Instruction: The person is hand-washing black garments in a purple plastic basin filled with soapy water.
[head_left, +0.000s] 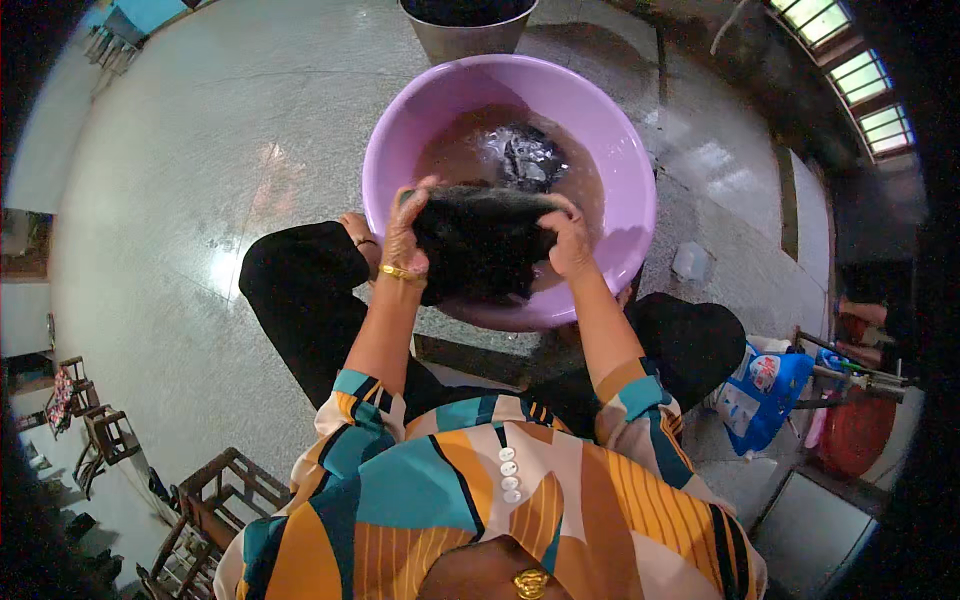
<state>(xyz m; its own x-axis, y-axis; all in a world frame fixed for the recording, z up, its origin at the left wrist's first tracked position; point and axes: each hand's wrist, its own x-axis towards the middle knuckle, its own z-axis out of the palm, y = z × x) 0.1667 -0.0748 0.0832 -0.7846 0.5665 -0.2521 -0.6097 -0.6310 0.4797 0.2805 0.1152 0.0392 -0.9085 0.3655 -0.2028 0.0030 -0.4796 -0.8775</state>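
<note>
Stretched between my two hands is a black cloth (484, 244), held over the near side of a pink plastic basin (626, 157). My left hand (407, 231) grips its left edge, and my right hand (568, 236) grips its right edge. Murky brownish water (450, 150) stands in the basin. In it lies a dark, wet, shiny bundle (531, 157), partly under the surface, which looks like more fabric. The cloth hides part of the basin's near side.
A metal bucket (469, 37) with dark contents stands beyond the basin. On the floor to the right lies a whitish translucent object (691, 261). A blue printed bag (765, 397) is further right, near a red container (859, 435). Wooden stools or chairs (225, 487) stand at lower left.
</note>
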